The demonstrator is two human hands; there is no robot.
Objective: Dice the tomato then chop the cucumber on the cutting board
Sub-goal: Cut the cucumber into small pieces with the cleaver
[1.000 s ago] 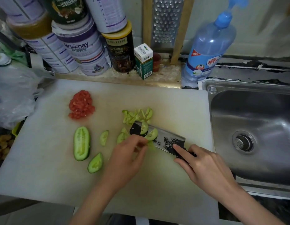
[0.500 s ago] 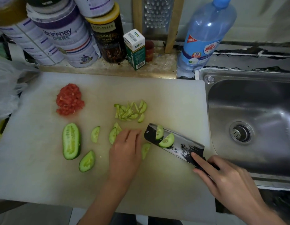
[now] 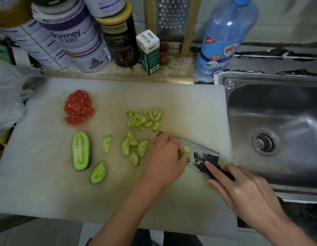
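Observation:
On the white cutting board (image 3: 189, 107) a pile of diced tomato (image 3: 78, 107) lies at the back left. A cucumber half (image 3: 81, 151) lies cut side up on the left, with an end piece (image 3: 98, 172) near it and several half-moon slices (image 3: 132, 148) in the middle. Thin cucumber strips (image 3: 144, 118) form a pile behind them. My right hand (image 3: 243, 190) grips the handle of a cleaver (image 3: 202, 157), forefinger along the blade. My left hand (image 3: 165, 157) rests over the blade's front and its fingertips touch a cucumber slice (image 3: 186, 150) stuck on it.
A steel sink (image 3: 278, 125) adjoins the board on the right. Behind the board stand stacked tins (image 3: 72, 43), a dark jar (image 3: 121, 39), a small green box (image 3: 148, 50), a grater (image 3: 172, 16) and a blue bottle (image 3: 223, 34). A plastic bag (image 3: 6, 96) lies at the left.
My left hand moved right from the slices on the board onto the cleaver blade. More half-moon slices now lie loose in the middle of the board.

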